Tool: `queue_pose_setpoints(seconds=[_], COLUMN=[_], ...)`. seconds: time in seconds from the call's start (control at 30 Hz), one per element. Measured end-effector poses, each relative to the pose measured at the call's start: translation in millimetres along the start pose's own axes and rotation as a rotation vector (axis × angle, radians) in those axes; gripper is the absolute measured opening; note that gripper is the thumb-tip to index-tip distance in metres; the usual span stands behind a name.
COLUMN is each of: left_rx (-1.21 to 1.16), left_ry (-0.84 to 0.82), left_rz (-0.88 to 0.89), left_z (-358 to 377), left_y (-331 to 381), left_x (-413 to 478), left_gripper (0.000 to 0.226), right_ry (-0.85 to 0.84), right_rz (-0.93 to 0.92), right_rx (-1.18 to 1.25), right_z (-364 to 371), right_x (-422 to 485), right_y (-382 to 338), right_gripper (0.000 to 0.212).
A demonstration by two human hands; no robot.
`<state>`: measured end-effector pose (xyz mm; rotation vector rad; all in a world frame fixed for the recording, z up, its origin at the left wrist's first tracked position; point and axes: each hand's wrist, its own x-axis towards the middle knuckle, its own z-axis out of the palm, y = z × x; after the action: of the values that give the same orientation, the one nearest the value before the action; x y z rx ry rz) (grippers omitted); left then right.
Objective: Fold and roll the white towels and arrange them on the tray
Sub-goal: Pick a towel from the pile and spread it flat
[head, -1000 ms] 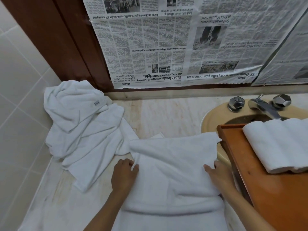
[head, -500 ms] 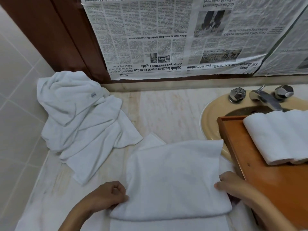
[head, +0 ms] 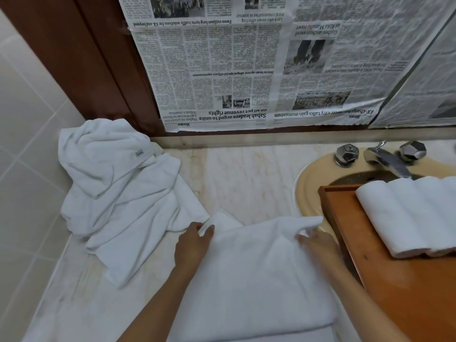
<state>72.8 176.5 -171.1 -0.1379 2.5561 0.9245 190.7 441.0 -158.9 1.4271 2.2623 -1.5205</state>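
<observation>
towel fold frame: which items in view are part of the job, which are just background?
Part of the job:
- flat towel, far corners pinched by left hand and right hand
- crumpled towel pile, not yet folded
- rolled towels
- wooden tray

Background:
- sink
- faucet
- newspaper on the wall
- marble counter

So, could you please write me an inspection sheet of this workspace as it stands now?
Surface: marble counter, pale, faintly stained.
Job's things: flat towel being folded at the counter's front; rolled towels side by side on the wooden tray, which lies across the sink.
Clutter: crumpled towels heaped at the left.
Grippers: left hand and right hand each pinch a far corner of the flat towel.
Cables: nothing seen.
Surroundings: newspaper taped above, faucet, tiled wall.
</observation>
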Motion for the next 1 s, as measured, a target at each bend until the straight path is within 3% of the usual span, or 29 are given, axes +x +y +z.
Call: queue_pose_setpoints(seconds=[0.1,0.2,0.4,0.5,0.57,0.63,0.73,0.83,0.93,1.0], left_rx=[0.067,-0.055,-0.296,-0.41,-0.46,-0.444,-0.379,-0.161,0.11,0.279], left_ry=[-0.021,-0.038,0.182,0.297,0.351,0.35,0.306,0.341,0.285,0.206], left_rz=[-0.008,0.024,0.232,0.312,0.341,0.31,0.189,0.223,0.419,0.465], left_z=[7.8,2.5,-44.0,-71.7,-84.9,-89.7,-74.7,-37.4,5.9,25.2], left_y=[2.2,7.1,39.8,70.4,87.2,95.7,84.5,50.5,2.6,-26.8], left_x=[-1.4,-3.1,19.0,32.7,44.2,62.0,83.1,71.3,41.9,29.7], left_gripper=[0.053,0.054,0.051,0.042,0.028,0.029,0.051,0.06,0.052,0.057], right_ry=[-0.014,-0.026,-0.092,-0.142,-0.149,-0.054,0.11,0.232,0.112,0.025], right_rz=[0.013,-0.041,-0.228,-0.305,-0.349,-0.336,-0.298,-0.334,-0.521,-0.536], right_rx=[0.129,0.306,0.564,0.763,0.786,0.685,0.411,-0.181,-0.439,-0.58], right_z=[7.5,1.7,-24.3,-36.7,-39.1,-32.8,-10.4,21.2,55.4,67.2], right_x=[-1.0,-2.3,-0.1,4.5,13.4,32.2,58.3,51.6,30.6,24.9], right_y=[-0.4,-10.9,-65.0,-101.3,-123.2,-135.4,-122.9,-76.8,-27.6,-6.6], right_gripper=[0.023,0.033,0.01,0.042,0.041,0.035,0.042,0.064,0.071,0.069])
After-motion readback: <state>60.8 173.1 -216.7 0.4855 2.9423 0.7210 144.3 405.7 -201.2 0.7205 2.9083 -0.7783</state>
